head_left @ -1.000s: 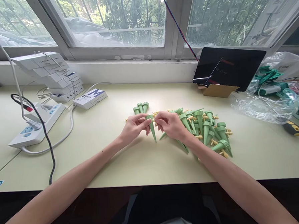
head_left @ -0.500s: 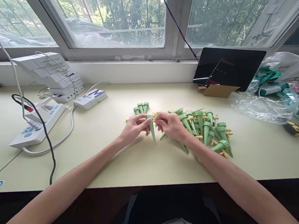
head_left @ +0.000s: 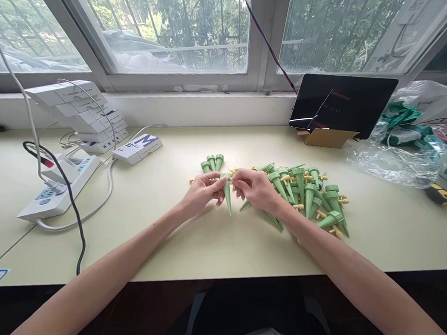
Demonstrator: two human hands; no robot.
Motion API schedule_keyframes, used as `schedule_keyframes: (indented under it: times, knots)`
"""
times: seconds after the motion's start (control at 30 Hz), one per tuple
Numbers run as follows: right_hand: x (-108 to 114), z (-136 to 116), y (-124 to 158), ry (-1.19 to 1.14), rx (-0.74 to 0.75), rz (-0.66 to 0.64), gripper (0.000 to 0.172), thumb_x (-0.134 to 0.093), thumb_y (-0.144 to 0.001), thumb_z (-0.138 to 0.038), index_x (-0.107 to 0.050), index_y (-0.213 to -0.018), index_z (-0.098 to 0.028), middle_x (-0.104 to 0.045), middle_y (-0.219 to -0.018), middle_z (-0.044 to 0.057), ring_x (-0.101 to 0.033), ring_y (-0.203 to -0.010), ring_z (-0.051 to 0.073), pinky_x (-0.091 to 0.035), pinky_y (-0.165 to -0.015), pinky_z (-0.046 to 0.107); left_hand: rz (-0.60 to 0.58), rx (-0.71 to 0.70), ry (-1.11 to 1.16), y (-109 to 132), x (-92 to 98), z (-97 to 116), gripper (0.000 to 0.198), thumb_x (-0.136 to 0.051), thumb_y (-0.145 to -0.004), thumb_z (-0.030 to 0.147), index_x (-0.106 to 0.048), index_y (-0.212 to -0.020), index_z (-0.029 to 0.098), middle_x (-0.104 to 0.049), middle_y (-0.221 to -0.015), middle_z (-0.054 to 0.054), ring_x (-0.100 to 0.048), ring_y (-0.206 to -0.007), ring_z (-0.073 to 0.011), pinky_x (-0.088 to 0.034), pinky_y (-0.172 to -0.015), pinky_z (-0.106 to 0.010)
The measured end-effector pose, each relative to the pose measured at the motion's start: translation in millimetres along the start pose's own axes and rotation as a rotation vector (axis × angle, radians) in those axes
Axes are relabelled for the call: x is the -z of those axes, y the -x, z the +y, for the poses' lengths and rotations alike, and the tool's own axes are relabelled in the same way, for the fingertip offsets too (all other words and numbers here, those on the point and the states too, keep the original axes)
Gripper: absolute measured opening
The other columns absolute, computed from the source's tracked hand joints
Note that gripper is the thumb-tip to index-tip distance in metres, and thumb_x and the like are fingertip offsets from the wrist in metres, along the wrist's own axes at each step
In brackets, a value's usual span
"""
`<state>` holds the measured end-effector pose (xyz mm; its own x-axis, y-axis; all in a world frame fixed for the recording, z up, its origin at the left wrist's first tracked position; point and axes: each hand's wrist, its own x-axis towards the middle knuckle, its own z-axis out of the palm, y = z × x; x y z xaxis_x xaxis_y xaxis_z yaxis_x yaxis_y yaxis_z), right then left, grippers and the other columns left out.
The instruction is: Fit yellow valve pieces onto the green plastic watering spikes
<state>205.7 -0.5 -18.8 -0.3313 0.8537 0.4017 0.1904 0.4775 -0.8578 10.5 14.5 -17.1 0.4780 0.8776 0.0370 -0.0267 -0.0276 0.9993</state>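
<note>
Between the thumb and fingers of my left hand (head_left: 202,192) is a green plant watering spike (head_left: 227,195), its cap up and its tip pointing down. My right hand (head_left: 255,187) is closed in a pinch against the side of this spike, just below the cap. A bit of yellow shows at those fingertips, apparently the small valve, mostly covered by the fingers. Behind my left hand stand several capped green spikes (head_left: 212,163). To the right, partly behind my right hand and forearm, lies a pile of green spikes (head_left: 309,195) with yellow valves.
A power strip (head_left: 65,188) with cables and a stack of white boxes (head_left: 89,114) are at the left, with one flat box (head_left: 138,149) beside them. At the back right a tablet (head_left: 343,103) leans on a cardboard stand (head_left: 330,137). Clear plastic wrapping (head_left: 396,166) and a yellow-black tool (head_left: 440,195) lie far right.
The view has shifted very slightly. Both hands keep nearly the same pose at the spike, with only a tiny shift of the fingers.
</note>
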Motion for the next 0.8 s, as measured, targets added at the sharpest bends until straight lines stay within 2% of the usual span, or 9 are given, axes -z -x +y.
schedule_keyframes:
  times: [0.17,0.27,0.63,0.8]
  knots:
    - [0.8,0.5,-0.4,0.002,-0.006,-0.013,0.016,-0.05,-0.092,-0.021,-0.057,-0.077,-0.019,-0.059,-0.063,-0.002,-0.059,-0.054,0.01,-0.047,-0.055,0.023,0.063,-0.148,-0.193,2.1,-4.1,1.3,0.031,-0.069,-0.087,0.044,-0.064,-0.095,0.015,-0.065,-0.06,0.0,-0.059,-0.049,-0.013,-0.05,-0.053,-0.029]
    - [0.9,0.8,-0.5,-0.015,-0.01,-0.012,0.016,-0.05,-0.092,-0.021,-0.057,-0.078,-0.019,-0.058,-0.063,-0.003,-0.059,-0.054,0.01,-0.047,-0.054,0.023,0.084,-0.186,-0.235,3.4,-5.5,2.8,0.03,-0.068,-0.087,0.044,-0.064,-0.094,0.015,-0.063,-0.058,0.001,-0.058,-0.048,-0.0129,-0.05,-0.054,-0.029]
    - [0.0,1.2,-0.3,0.034,0.005,-0.007,0.018,-0.05,-0.092,-0.019,-0.057,-0.076,-0.018,-0.059,-0.063,-0.003,-0.058,-0.053,0.009,-0.046,-0.054,0.021,0.022,-0.057,-0.09,0.9,0.1,-3.6,0.032,-0.066,-0.088,0.046,-0.061,-0.094,0.015,-0.067,-0.068,-0.003,-0.058,-0.052,-0.0119,-0.048,-0.051,-0.027]
    - [-1.5,-3.9,-0.7,0.001,-0.016,0.01,0.019,-0.053,-0.092,-0.024,-0.057,-0.074,-0.018,-0.06,-0.065,-0.002,-0.059,-0.053,0.009,-0.047,-0.053,0.021,0.008,0.004,0.041,-1.3,-2.9,-4.1,0.033,-0.068,-0.087,0.047,-0.062,-0.09,0.015,-0.065,-0.069,-0.002,-0.058,-0.056,-0.0118,-0.047,-0.049,-0.024]
